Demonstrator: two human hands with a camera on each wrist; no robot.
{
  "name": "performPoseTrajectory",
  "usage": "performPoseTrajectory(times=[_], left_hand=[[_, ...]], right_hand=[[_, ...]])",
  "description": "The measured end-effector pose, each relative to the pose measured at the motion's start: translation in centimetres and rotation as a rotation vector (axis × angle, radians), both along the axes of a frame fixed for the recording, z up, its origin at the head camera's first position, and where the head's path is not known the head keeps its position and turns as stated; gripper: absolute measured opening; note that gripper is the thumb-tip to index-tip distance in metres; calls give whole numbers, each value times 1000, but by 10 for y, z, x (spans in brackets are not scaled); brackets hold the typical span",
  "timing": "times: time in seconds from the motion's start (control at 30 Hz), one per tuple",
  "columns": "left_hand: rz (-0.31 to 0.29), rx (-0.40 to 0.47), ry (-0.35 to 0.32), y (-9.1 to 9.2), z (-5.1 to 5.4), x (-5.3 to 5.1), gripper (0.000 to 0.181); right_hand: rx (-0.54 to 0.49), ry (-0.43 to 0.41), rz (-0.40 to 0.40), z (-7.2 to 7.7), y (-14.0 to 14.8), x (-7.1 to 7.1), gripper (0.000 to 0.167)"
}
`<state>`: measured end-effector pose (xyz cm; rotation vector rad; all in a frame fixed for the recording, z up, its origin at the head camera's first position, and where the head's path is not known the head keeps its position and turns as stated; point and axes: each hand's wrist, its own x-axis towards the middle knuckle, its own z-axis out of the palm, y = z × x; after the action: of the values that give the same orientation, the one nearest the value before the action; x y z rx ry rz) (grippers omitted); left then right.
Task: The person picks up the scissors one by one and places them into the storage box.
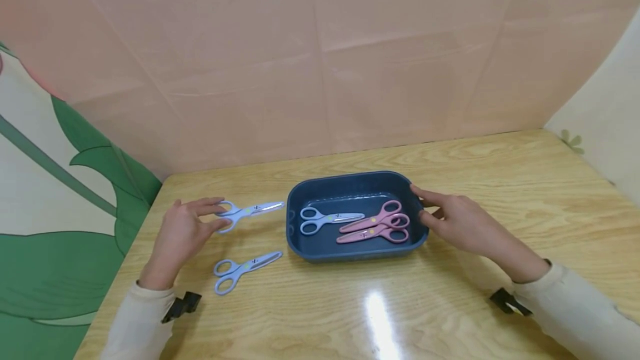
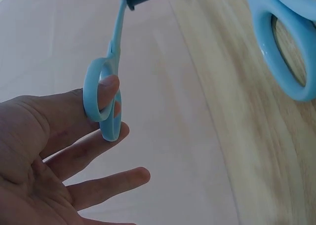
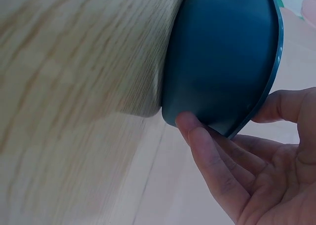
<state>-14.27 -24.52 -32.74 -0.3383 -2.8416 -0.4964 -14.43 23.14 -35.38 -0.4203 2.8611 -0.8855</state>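
Observation:
My left hand (image 1: 182, 235) pinches the handles of a light blue pair of scissors (image 1: 245, 211), its blades pointing right at the box; in the left wrist view the scissors (image 2: 114, 52) hang between thumb and fingertips. Nearer the front, a second blue pair (image 1: 247, 270) lies on the table. Inside the dark blue box (image 1: 350, 253) are a blue pair (image 1: 327, 218) and two overlapping pink pairs (image 1: 372, 232). At the box's right end my right hand (image 1: 462, 224) holds the rim; the right wrist view shows its fingers against the box wall (image 3: 222, 62).
The wooden table (image 1: 320, 315) extends around the box, with a pink sheet (image 1: 320, 60) hanging behind its back edge. A wall with green leaf patterns (image 1: 55, 271) stands at the left and a pale wall (image 1: 610, 110) at the right.

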Motion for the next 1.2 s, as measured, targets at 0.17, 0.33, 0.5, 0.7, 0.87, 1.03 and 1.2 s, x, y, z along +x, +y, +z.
performPoseTrajectory(times=[0.17,0.33,0.5,0.7,0.87,1.03,1.2], left_hand=[[10,10,-2,0,2,2,24],[-10,16,3,3,4,5,22],[-37,6,13,7,4,6,23],[-38,-14,21,11,4,6,23],[-42,-16,14,16,2,5,23],[-44,-13,4,22,0,4,23],[-52,3,-15,29,-3,3,21]], right_hand=[[-2,7,3,0,-1,0,59],[-4,12,5,1,-2,0,59],[1,-5,-3,1,-3,0,59],[3,0,-6,0,-3,-1,59],[3,16,-3,-1,-3,1,59],[9,25,0,-1,-2,1,58],[43,0,0,1,-2,2,59]])
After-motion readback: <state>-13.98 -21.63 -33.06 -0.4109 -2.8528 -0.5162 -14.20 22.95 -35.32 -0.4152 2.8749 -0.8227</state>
